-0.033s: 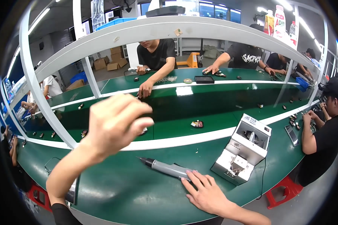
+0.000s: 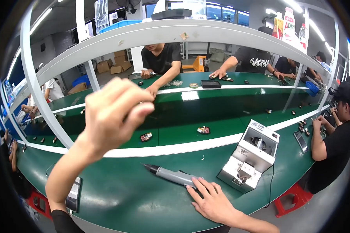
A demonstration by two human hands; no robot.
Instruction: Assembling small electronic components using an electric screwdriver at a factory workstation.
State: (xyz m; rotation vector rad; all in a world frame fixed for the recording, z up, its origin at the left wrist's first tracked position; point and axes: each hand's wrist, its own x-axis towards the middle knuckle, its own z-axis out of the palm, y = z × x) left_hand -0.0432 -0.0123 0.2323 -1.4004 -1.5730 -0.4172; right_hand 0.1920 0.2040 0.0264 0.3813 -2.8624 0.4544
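Fingers (image 2: 201,188) of the right hand (image 2: 214,205) lie loosely on one screwdriver (image 2: 173,176); left hand (image 2: 112,115) curled, grip unclear.

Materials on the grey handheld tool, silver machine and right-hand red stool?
Grey tool: probably moulded plastic, satin; smooth rounded shell with soft highlights.
Silver machine: likely sheet metal, with a satin finish; thin walls, crisp edges. Bare or painted, can't tell.
Red stool: looks like moulded plastic, slightly glossy; uniform colour, rounded edges.
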